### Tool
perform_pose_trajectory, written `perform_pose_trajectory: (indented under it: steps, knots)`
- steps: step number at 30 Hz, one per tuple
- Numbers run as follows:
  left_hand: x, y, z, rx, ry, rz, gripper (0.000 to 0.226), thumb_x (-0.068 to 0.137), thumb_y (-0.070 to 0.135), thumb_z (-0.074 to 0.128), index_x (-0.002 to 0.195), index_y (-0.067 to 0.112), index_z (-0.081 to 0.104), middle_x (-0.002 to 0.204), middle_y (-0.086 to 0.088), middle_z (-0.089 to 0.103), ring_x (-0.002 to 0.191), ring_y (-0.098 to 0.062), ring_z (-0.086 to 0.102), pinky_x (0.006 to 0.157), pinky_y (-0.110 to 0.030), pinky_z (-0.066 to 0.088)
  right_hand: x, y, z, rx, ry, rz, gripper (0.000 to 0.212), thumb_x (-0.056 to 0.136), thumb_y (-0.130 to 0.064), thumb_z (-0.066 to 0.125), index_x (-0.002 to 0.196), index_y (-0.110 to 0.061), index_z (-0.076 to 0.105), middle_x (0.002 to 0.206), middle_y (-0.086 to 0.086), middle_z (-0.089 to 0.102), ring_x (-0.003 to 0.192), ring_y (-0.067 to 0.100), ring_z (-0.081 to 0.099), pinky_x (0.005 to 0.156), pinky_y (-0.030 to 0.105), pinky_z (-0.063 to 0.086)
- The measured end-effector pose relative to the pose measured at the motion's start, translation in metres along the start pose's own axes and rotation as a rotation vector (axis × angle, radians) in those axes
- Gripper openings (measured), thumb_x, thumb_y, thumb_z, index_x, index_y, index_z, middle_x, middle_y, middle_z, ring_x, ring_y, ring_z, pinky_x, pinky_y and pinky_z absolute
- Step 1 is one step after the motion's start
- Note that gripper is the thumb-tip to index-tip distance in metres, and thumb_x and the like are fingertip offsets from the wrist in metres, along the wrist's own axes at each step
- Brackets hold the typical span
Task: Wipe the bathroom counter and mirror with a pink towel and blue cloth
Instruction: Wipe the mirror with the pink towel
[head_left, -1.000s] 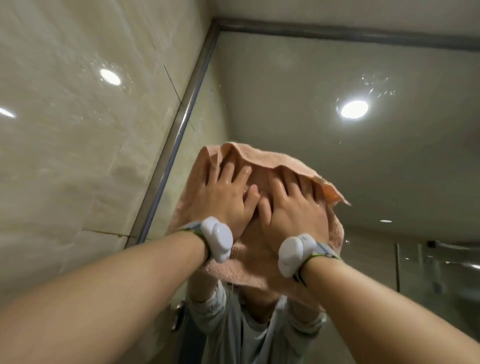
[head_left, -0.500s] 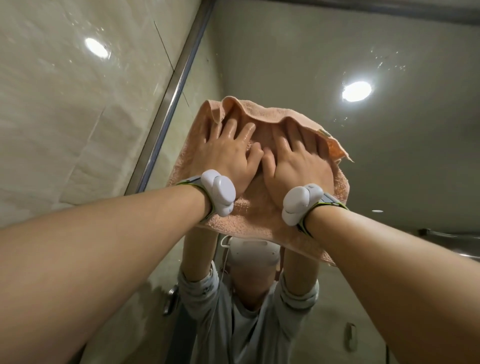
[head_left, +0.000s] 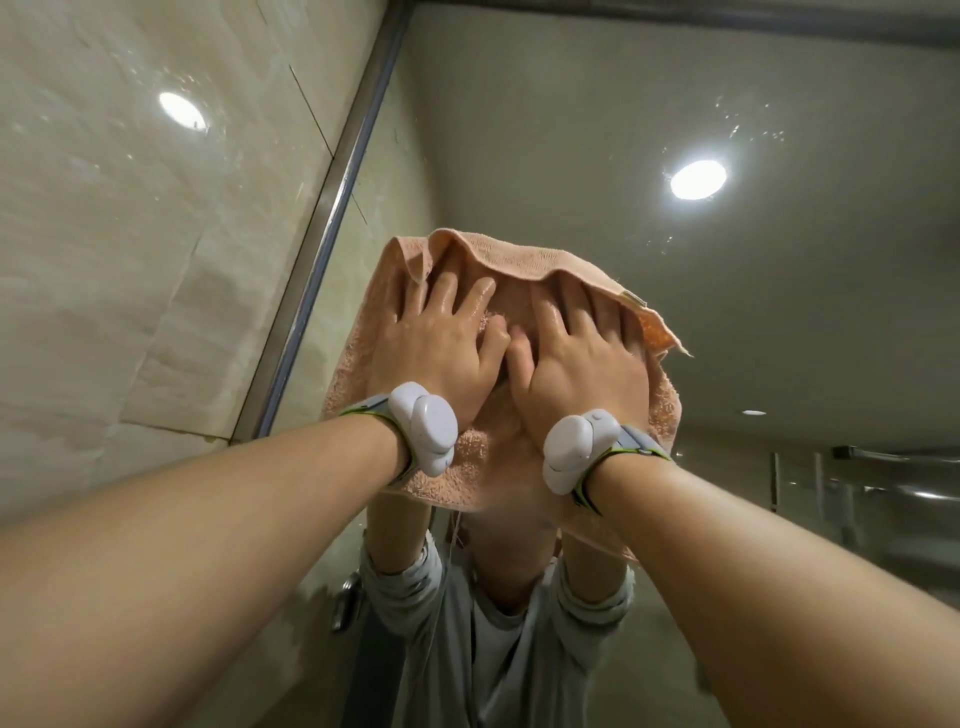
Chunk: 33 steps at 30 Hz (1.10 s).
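**Pink towel on mirror: two-hand wipe**

Towel (head_left: 519, 260) is pressed flat against the mirror (head_left: 701, 322) glass, just right of the frame (head_left: 332, 208). Left hand (head_left: 436, 343) and right hand (head_left: 576, 364) lie side by side on it, fingers straight and spread, clamping nothing. The top hem flops over the fingertips. Judgement: use even palm pressure and overlapping strokes. The droplets (head_left: 748, 119) farther right of the frame need a pass. Blue cloth is not in view.

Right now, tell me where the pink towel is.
Head view, centre: pink towel pressed on the mirror under left hand and right hand, right of the metal frame.
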<state>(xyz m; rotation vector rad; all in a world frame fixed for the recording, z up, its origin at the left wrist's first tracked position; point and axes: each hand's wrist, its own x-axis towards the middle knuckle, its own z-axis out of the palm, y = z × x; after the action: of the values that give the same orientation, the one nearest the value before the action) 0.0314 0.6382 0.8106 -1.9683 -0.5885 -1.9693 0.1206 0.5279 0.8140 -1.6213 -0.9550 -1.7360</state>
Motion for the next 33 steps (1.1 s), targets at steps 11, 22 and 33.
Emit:
perform_pose_trajectory:
  steps: [11, 22, 33]
  knots:
    - [-0.069, 0.004, -0.003, 0.061, -0.066, 0.014, 0.051, 0.100, 0.046, 0.035, 0.140, 0.024, 0.057, 0.139, -0.014, 0.059, 0.132, -0.041, 0.051, 0.103, -0.059, 0.045, -0.068, 0.001, -0.009, -0.041, -0.063, 0.025, 0.045, 0.092, -0.050, 0.047, 0.131, -0.029, 0.053, 0.131, 0.002, 0.061, 0.120, 0.030, 0.054, 0.099, 0.043, 0.028]
    - [-0.105, 0.027, -0.002, 0.081, -0.121, 0.016, 0.049, 0.097, 0.048, 0.039, 0.134, 0.025, 0.060, 0.139, -0.016, 0.060, 0.131, -0.043, 0.052, 0.105, -0.064, 0.043, -0.102, 0.022, -0.026, -0.037, -0.143, 0.057, 0.049, 0.089, -0.055, 0.046, 0.133, -0.033, 0.050, 0.126, -0.002, 0.063, 0.115, 0.026, 0.053, 0.098, 0.040, 0.031]
    - [-0.012, 0.070, 0.016, 0.043, 0.009, 0.102, 0.056, 0.097, 0.051, 0.036, 0.143, 0.025, 0.053, 0.145, -0.015, 0.054, 0.139, -0.041, 0.044, 0.116, -0.062, 0.028, -0.017, 0.080, -0.021, -0.051, -0.068, 0.020, 0.057, 0.097, -0.058, 0.026, 0.148, -0.035, 0.036, 0.152, -0.002, 0.042, 0.140, 0.027, 0.032, 0.113, 0.046, 0.022]
